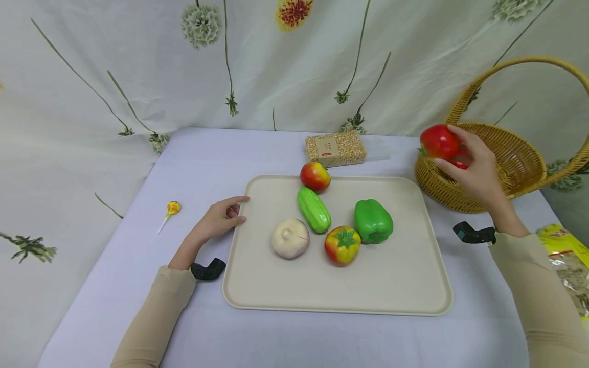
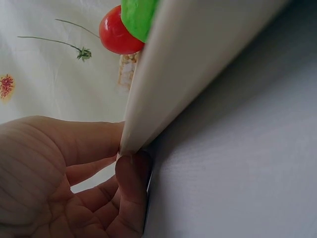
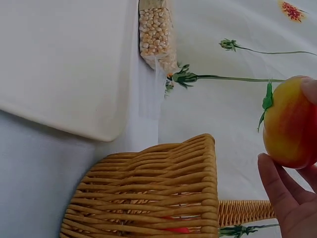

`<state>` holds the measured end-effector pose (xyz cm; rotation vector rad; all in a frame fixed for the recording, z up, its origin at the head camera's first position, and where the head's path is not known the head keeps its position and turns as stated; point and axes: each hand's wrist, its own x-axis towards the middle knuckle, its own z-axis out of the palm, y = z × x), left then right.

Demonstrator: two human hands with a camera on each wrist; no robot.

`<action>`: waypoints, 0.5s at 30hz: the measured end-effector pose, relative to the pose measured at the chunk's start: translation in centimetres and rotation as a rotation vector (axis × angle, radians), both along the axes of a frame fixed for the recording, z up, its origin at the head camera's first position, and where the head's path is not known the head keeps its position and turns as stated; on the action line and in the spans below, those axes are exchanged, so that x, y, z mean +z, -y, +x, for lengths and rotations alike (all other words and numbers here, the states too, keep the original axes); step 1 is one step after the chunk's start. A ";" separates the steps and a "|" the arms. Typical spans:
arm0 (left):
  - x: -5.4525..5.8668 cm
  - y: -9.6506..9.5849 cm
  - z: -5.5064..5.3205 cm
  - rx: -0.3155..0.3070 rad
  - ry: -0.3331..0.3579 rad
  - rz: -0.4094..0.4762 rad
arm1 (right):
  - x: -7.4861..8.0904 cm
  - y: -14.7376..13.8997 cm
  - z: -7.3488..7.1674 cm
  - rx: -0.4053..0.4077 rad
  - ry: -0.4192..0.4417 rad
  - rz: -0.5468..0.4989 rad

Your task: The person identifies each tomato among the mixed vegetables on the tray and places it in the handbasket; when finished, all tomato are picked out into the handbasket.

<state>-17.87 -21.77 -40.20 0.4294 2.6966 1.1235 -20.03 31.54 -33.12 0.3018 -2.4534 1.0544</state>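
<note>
My right hand [image 1: 476,166] holds a red and yellow toy tomato [image 3: 290,124] with a green calyx, between thumb and fingers, over the near left rim of the wicker basket [image 1: 425,179]. Something red [image 1: 460,164] shows inside the basket. My left hand [image 1: 218,219] pinches the left edge of the beige tray [image 1: 391,286]; the left wrist view shows the rim between thumb and fingers. Lying on the tray are a white garlic bulb [image 1: 290,238], a green cucumber [image 1: 314,210], a green bell pepper [image 1: 373,221] and a tomato [image 1: 342,246]. Another tomato [image 1: 315,177] sits at the tray's back edge.
Behind the tray lies a clear pack of corn kernels [image 1: 338,148]. A lollipop [image 1: 173,208] is on the cloth left of my left hand. At the right edge is a yellow bag [image 1: 563,243]. The basket's tall handle [image 1: 529,61] arches up before the flowered backdrop.
</note>
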 end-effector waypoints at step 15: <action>0.1 -0.2 0.0 0.016 0.023 -0.043 | -1.0 -1.9 -1.9 -0.169 0.253 0.046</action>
